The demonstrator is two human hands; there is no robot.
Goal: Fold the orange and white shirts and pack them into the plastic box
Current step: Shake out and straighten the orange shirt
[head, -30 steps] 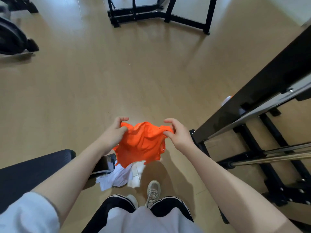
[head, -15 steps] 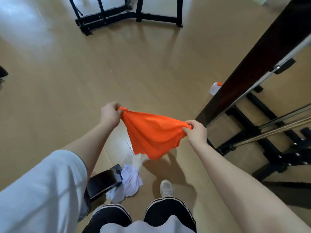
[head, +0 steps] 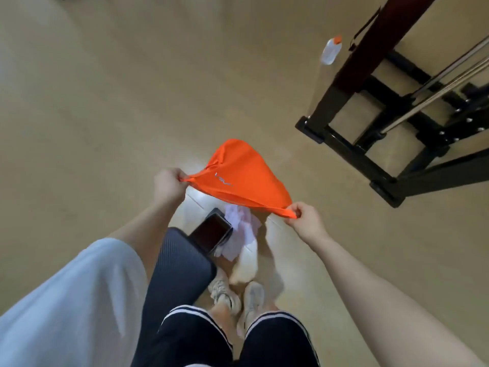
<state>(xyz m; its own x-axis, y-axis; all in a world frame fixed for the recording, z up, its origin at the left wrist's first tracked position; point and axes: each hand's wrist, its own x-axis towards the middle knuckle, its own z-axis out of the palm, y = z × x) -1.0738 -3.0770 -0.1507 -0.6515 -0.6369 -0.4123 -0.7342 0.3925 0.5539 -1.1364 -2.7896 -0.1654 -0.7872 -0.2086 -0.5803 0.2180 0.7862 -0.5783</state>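
I hold the orange shirt [head: 244,174] stretched in the air above the floor. My left hand [head: 169,185] pinches one corner of it, and my right hand [head: 307,221] pinches the opposite corner, lower and to the right. The shirt billows away from me, with a small pale logo showing. Below it the white shirt [head: 242,229] lies crumpled on the floor beside a dark box-like thing [head: 211,231]. Whether that is the plastic box I cannot tell.
A dark padded bench end [head: 180,263] juts in at my left leg. A black gym machine frame [head: 375,144] with cables stands to the right. A plastic bottle with an orange cap [head: 330,51] lies on the wooden floor behind it. My shoes [head: 238,298] are below.
My hands have spread further apart and the orange shirt has swung forward and up, billowing away from me. The view has tilted downward and turned right.
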